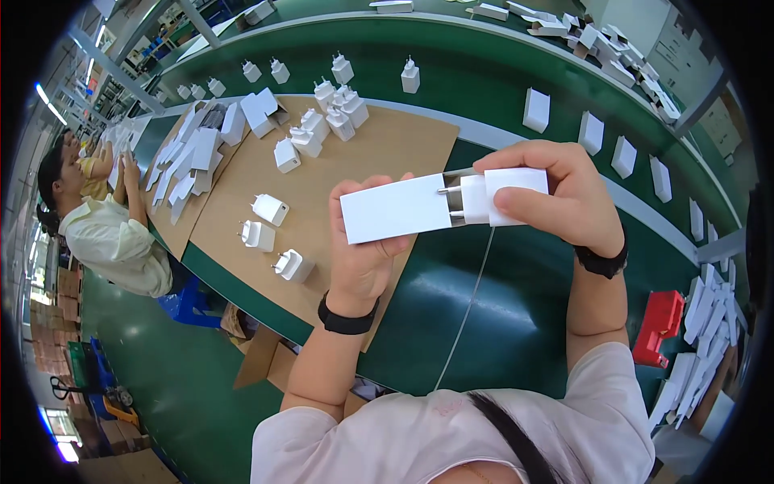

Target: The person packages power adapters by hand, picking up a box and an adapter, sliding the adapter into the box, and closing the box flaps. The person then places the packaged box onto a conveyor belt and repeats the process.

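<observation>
1. Head view: my L hand (359, 250) is clamped round the white carton (395, 211); my R hand (568, 189) pinches the two-pin charger (475, 199) at the carton's R end, pins twd it.
2. Imo: keep charger in line w/ carton, pins off its edges, push gently.
3. Hidden: carton's inside, most L fingers behind it; can't tell how far in pins sit.

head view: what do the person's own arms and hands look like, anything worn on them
The left hand and right hand are ungloved, each with a black wristband above it. Short, pale pinkish-white sleeves leave the forearms bare.
</observation>
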`<state>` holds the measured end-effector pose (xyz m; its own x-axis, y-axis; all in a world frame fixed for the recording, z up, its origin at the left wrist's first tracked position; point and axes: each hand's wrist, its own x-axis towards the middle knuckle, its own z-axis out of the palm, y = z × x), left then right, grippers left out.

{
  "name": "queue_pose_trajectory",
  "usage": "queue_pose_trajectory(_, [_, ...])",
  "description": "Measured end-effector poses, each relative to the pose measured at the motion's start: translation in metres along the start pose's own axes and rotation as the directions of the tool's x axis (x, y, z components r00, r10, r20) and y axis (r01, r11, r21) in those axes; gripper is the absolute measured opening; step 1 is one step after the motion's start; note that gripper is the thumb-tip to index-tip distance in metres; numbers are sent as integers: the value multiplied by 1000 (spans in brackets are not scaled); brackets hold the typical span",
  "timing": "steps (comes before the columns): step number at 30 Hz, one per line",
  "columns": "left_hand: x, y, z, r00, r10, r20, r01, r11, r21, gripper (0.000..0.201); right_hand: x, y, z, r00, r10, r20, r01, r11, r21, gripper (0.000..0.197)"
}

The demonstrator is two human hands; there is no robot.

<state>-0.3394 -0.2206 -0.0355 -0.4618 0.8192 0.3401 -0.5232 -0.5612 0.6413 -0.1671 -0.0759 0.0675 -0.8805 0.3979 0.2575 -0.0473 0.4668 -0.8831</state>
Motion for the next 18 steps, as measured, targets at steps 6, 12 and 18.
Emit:
queue_pose_trajectory(6, [-3, -4, -3, 1000, 0, 11, 1, 1000, -11, 63, 2, 4, -9, 998, 67, 14, -66, 998, -19, 28])
queue_pose_trajectory(12, [-6, -7, 8, 999, 39, -38, -33, 989, 143, 66, 10, 6, 8, 995, 86, -45, -89, 994, -69, 30])
queue_pose_trajectory(18, [-10, -20, 7, 989, 97, -112, -65, 963, 260, 63, 19, 19, 1, 990, 138, 17, -139, 989, 44, 33])
